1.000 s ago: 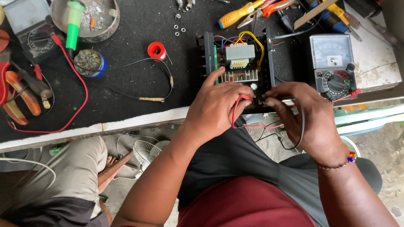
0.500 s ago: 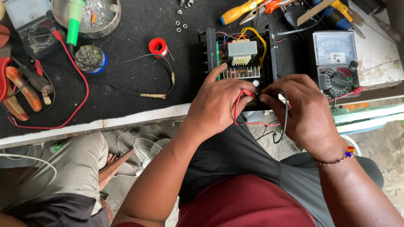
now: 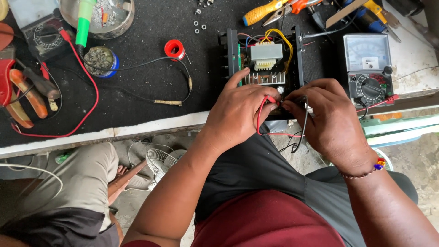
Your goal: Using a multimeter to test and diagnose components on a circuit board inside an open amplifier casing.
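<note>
Head view looks down on a black-topped bench (image 3: 151, 87). At far left lie orange-handled pliers (image 3: 23, 98) and a red lead (image 3: 87, 91) that loops along the mat. Right of them stand a small tin (image 3: 100, 59) and a red solder reel (image 3: 174, 48), with a black cable (image 3: 155, 93) curling between.

At the near edge of the bench, right of centre, sits an open chassis (image 3: 265, 61) with a transformer inside; its long axis runs left to right. Both hands meet at its near side, touching it. The left hand (image 3: 238, 112) comes in from the near left, knuckles up, fingers curled, pinching a red wire (image 3: 259, 120) that loops down from its fingertips. The right hand (image 3: 331, 121) comes in from the near right, back upward, fingers closed on a black wire (image 3: 303, 126) that hangs below the bench edge. The fingertips of both hands almost touch.

Just right of the right hand lies an analogue meter (image 3: 368, 64), its dial face up. Screwdrivers (image 3: 265, 11) lie at the far edge.
</note>
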